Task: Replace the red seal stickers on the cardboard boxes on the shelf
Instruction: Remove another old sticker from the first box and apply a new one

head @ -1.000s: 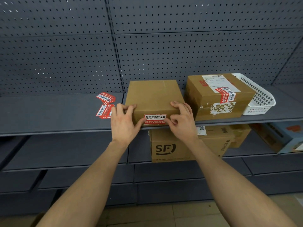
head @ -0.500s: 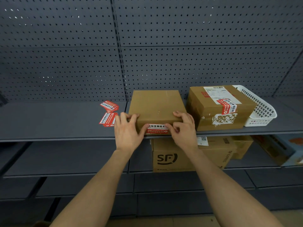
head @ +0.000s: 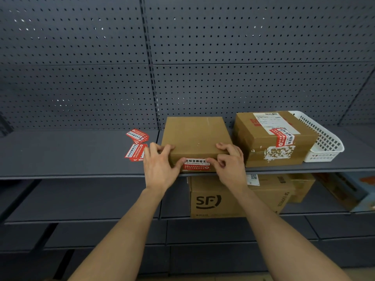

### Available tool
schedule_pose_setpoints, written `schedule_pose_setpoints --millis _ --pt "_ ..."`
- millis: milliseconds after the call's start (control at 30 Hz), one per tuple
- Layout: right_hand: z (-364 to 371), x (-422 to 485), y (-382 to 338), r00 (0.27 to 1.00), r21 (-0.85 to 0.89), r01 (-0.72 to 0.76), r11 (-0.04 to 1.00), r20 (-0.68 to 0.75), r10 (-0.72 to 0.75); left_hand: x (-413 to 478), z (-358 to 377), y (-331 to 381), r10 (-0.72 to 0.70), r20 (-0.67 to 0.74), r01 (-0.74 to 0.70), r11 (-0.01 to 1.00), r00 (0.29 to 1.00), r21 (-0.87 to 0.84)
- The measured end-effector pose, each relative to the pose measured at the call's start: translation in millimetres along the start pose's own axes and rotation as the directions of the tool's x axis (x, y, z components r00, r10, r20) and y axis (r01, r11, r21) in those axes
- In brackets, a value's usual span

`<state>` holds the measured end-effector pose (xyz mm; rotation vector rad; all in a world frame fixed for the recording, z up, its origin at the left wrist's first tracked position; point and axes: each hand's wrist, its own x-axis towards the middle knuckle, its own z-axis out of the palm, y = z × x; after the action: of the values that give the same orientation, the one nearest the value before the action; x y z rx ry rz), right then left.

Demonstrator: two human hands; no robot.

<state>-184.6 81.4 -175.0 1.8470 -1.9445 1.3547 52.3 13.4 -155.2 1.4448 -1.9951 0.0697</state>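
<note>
Two hands on one flat box (head: 194, 134). Left fingers (head: 162, 148) were curled over its near-left top edge, and the thumb was pressed flat against the front face, touching the left end of the red seal sticker (head: 196, 164). The left hand (head: 160, 167) thus gripped the corner between fingers and thumb.

Right fingers (head: 225, 148) were bent over the near-right top edge. The thumb and crooked forefinger met at the sticker's right end and covered its last characters. Whether they had a lifted corner pinched could not be told. The right hand (head: 231, 165) clasped the box at that side.

The seal sticker lay flat on the front face, between the two thumbs, white band above red. The flat box sat at the near edge of the grey shelf (head: 60, 155), with its front face flush with the lip.

- Left of the box: loose stickers (head: 137, 146) in a small heap on the shelf, just beside the left hand.
- Right: a taller second box (head: 261, 151), close by but apart, with a red sticker (head: 281, 136) over its top edge and a torn label patch (head: 279, 153) on its front.
- Far right: a white basket (head: 324, 142) against that box.
- Shelf below: a carton marked SF (head: 215, 199).
- Behind everything: a grey pegboard (head: 81, 78).
</note>
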Motion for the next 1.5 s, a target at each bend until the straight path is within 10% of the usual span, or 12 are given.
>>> schedule_pose_setpoints --millis 600,1500 --pt "11.0 -13.6 -18.4 0.998 -0.378 0.056 0.924 0.023 -0.052 -14.6 7.5 19.1 0.101 -0.022 -0.091 0.955 0.995 0.282" --pt "-4.6 -4.9 4.7 0.995 -0.093 0.098 0.991 0.029 -0.095 -11.2 12.9 -11.0 0.136 -0.081 -0.128 0.986 0.987 0.104"
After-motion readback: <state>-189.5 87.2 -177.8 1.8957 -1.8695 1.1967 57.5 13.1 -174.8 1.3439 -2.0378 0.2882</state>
